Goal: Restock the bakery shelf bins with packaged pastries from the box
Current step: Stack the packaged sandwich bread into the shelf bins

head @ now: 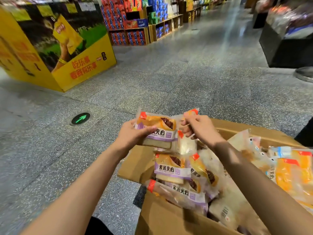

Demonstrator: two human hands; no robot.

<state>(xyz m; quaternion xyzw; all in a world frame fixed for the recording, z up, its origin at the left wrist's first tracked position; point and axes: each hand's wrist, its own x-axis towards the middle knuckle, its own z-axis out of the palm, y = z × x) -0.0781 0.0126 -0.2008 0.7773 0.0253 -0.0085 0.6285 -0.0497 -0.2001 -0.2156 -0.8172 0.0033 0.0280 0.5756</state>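
An open cardboard box (162, 217) stands at the lower right, filled with several packaged pastries (176, 168) in clear wrappers with purple labels and orange corners. My left hand (133, 133) holds a stack of these pastry packs (157, 126) above the box's far left corner, thumb across the top pack. My right hand (198, 128) pinches the top edge of another pastry pack (186, 143) just to the right of that stack. Orange-wrapped packs (294, 170) lie at the box's right side. No shelf bin is in view.
A speckled grey floor (152, 82) stretches ahead, with a round green arrow marker (80, 118) set into it. A yellow display stand (55, 48) is at the left. Snack shelves (135, 22) line the back. A dark display unit (284, 39) stands at the right.
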